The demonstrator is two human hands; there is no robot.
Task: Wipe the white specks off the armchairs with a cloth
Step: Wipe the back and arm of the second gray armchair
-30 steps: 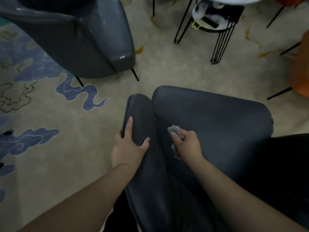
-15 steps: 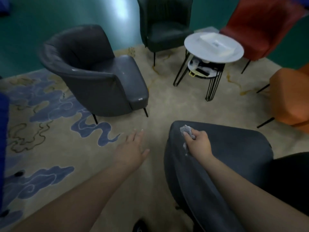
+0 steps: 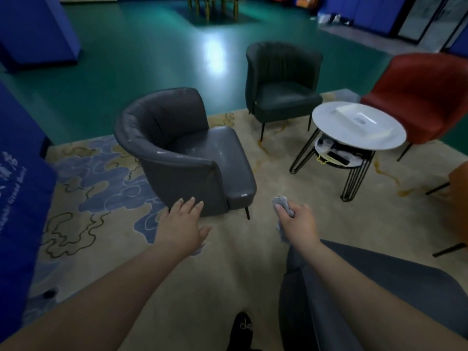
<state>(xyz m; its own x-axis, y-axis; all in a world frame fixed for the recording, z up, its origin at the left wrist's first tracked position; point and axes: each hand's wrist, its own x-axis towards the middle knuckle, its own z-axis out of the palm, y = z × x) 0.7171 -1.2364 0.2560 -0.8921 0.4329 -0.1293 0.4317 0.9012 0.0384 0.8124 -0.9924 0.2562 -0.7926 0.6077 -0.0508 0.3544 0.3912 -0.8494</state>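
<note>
A dark grey armchair (image 3: 192, 158) stands on the rug ahead, with white specks on its seat and along its arm rim. The near grey armchair (image 3: 405, 287) fills the lower right, under my right forearm. My right hand (image 3: 297, 224) grips a crumpled grey cloth (image 3: 281, 202) in the air above the rug. My left hand (image 3: 181, 228) is stretched forward with straight, spread fingers, holding nothing, its fingertips in front of the speckled armchair's side. A third dark armchair (image 3: 281, 84) stands further back.
A round white table (image 3: 358, 129) on black wire legs, with a white tray and a lower shelf of items, stands at right. Red (image 3: 428, 95) and orange (image 3: 458, 198) chairs lie beyond it. A blue panel (image 3: 17, 198) stands at left. My black shoe (image 3: 241, 328) shows below.
My left hand let go of the near armchair's arm and reached forward. My right hand lifted the cloth off that chair. The view rose toward the speckled armchair.
</note>
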